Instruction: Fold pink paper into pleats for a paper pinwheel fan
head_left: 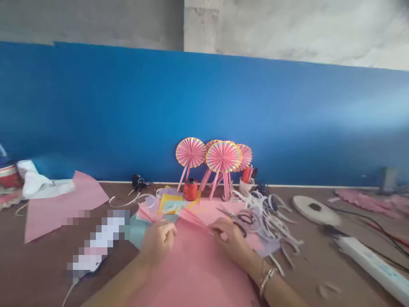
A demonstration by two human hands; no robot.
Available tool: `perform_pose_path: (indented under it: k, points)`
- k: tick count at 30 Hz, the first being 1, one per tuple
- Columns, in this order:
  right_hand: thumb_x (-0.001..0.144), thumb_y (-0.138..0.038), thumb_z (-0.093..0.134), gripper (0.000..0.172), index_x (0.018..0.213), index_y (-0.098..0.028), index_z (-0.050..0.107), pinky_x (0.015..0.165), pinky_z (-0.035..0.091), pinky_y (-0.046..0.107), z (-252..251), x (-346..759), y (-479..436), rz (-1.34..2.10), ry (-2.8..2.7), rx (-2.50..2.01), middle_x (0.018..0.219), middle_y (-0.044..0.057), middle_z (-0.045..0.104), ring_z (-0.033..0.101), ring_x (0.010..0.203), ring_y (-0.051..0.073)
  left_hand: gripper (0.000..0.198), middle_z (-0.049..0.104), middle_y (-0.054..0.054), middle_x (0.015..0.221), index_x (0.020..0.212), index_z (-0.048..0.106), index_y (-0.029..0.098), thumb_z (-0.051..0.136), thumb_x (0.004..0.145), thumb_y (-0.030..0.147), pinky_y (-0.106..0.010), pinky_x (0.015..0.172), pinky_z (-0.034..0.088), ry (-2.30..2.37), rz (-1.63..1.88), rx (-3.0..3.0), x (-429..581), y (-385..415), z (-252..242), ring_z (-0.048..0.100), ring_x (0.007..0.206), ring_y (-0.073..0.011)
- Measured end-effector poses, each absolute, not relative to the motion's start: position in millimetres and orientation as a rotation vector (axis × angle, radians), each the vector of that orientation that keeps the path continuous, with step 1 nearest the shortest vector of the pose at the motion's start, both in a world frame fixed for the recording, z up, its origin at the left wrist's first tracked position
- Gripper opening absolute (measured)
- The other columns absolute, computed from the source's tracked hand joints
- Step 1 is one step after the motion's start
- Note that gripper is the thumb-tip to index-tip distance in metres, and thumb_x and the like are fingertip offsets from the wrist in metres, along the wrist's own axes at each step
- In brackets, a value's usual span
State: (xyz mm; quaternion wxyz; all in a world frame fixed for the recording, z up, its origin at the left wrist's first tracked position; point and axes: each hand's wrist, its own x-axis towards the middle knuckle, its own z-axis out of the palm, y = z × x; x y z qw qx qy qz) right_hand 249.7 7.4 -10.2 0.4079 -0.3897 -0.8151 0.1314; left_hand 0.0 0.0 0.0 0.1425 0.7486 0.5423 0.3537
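A large pink paper sheet [194, 264] lies in front of me on the brown table [38, 273]. Its far edge is pleated into narrow folds [193, 217]. My left hand [157, 239] rests curled on the sheet's left part, fingers pressed on the paper. My right hand [231, 239] pinches the pleated edge on the right. Scissors [238, 217] lie just beyond my right hand.
Several finished pink paper fans on sticks [220, 160] lean against the blue wall. A red spool [191, 189], a cup of pens [246, 181], white paper strips [275, 217], a loose pink sheet [60, 204], a white disc [315, 209] and a power strip [373, 264] lie around.
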Motion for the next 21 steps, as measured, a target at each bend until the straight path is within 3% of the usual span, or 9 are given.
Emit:
perform_pose_path:
  k: [5,9,12,14,18,21]
  points:
    - [0.085,-0.006,0.043,0.03,0.102,-0.02,0.064,0.071,0.052,0.03,-5.5,239.6,-8.1,0.179,-2.111,-0.847,0.085,0.007,0.064,0.06,0.081,0.018,0.037,0.067,-0.004,0.067,0.077,0.067,0.015,0.043,0.08,0.043,-0.026,0.058,0.042,1.263,0.89,1.686,25.6,-7.6,-6.5,0.058,0.063,-0.0175]
    - [0.089,-0.008,0.041,0.031,0.112,-0.017,0.059,0.068,0.052,0.03,-0.3,227.5,-21.9,0.039,-2.322,-0.756,0.093,0.01,0.063,0.058,0.084,0.019,0.043,0.067,-0.006,0.069,0.07,0.064,0.014,0.048,0.079,0.052,-0.027,0.061,0.045,1.295,1.013,1.519,38.0,-11.7,-11.2,0.06,0.068,-0.0197]
    - [0.09,-0.009,0.04,0.03,0.113,-0.016,0.057,0.064,0.051,0.029,3.6,223.1,-27.3,-0.061,-2.419,-0.716,0.088,0.009,0.063,0.058,0.079,0.019,0.042,0.057,-0.002,0.056,0.062,0.057,0.017,0.04,0.085,0.047,-0.026,0.053,0.042,1.439,1.129,1.708,33.4,-11.5,-14.7,0.055,0.056,-0.0165]
    - [0.089,-0.007,0.042,0.031,0.115,-0.016,0.055,0.066,0.05,0.03,4.4,224.4,-29.2,-0.134,-2.401,-0.66,0.085,0.008,0.063,0.058,0.078,0.018,0.038,0.056,-0.003,0.06,0.066,0.058,0.016,0.036,0.089,0.037,-0.027,0.056,0.042,1.515,1.207,1.991,26.1,-9.7,-13.8,0.054,0.058,-0.0168]
    - [0.083,-0.005,0.048,0.037,0.118,-0.016,0.054,0.084,0.047,0.036,2.0,229.7,-31.5,-0.408,-2.219,-0.583,0.097,0.01,0.063,0.056,0.097,0.021,0.035,0.059,-0.009,0.083,0.107,0.061,0.014,0.033,0.086,0.015,-0.038,0.075,0.044,1.564,1.131,2.694,16.9,-5.7,-6.3,0.054,0.082,-0.0239]
    - [0.084,-0.008,0.051,0.036,0.119,-0.017,0.055,0.097,0.037,0.042,0.5,228.1,-28.8,-0.549,-2.198,-0.722,0.112,0.011,0.061,0.047,0.114,0.025,0.044,0.058,-0.008,0.085,0.125,0.051,0.013,0.036,0.084,0.008,-0.039,0.073,0.042,1.646,0.8,2.945,20.2,-5.0,-5.7,0.052,0.081,-0.0246]
